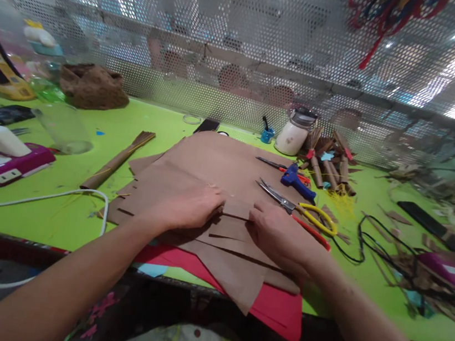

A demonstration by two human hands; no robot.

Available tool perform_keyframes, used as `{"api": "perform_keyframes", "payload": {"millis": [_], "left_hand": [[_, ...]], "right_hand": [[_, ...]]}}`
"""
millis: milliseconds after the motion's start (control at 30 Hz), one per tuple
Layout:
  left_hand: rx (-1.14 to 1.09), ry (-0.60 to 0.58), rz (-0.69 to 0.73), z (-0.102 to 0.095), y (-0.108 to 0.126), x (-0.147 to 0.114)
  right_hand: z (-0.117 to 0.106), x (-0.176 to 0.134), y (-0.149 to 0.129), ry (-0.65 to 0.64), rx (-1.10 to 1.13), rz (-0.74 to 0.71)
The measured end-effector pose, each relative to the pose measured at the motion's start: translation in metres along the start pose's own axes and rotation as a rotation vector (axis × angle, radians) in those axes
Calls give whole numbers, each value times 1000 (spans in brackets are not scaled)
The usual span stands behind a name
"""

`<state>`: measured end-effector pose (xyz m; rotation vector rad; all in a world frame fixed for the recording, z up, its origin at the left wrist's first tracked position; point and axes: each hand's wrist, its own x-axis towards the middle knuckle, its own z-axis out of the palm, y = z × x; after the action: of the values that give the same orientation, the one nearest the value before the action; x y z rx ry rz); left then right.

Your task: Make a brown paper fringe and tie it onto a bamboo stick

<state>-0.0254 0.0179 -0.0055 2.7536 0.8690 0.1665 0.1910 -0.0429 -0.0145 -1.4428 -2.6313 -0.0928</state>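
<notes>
Brown paper sheets [212, 160] lie stacked in front of me, with several slits cut near their lower side. My left hand [193, 205] rests on the stack, fingers curled down and pinching the paper's edge. Opposite it, my right hand [268, 229] pinches the same brown paper, and a narrow dark edge runs between the two hands. The fingertips are partly hidden. Scissors with one yellow and one red handle [317, 218] lie against my right hand. Just beyond are a blue glue gun [298, 184] and orange-handled scissors [270, 163]. Red paper [280, 311] sticks out beneath the stack.
A rolled brown paper bundle [117, 161] lies left, near a purple power strip [10, 164] and white cable. Behind stand a white jar [293, 134] and several small paper rolls [330, 170]. A black phone [432, 225], black cable and scraps lie right. Perforated metal [227, 42] backs the table.
</notes>
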Motion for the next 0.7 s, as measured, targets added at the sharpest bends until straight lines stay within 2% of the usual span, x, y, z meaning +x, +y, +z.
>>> {"api": "perform_keyframes", "payload": {"millis": [167, 367, 700], "left_hand": [[-27, 28, -45, 5, -7, 0], [-80, 35, -28, 11, -15, 1], [11, 62, -3, 6, -5, 2]], "right_hand": [[-2, -2, -2, -5, -13, 5], [1, -4, -1, 6, -5, 10], [2, -4, -2, -2, 4, 13]]}}
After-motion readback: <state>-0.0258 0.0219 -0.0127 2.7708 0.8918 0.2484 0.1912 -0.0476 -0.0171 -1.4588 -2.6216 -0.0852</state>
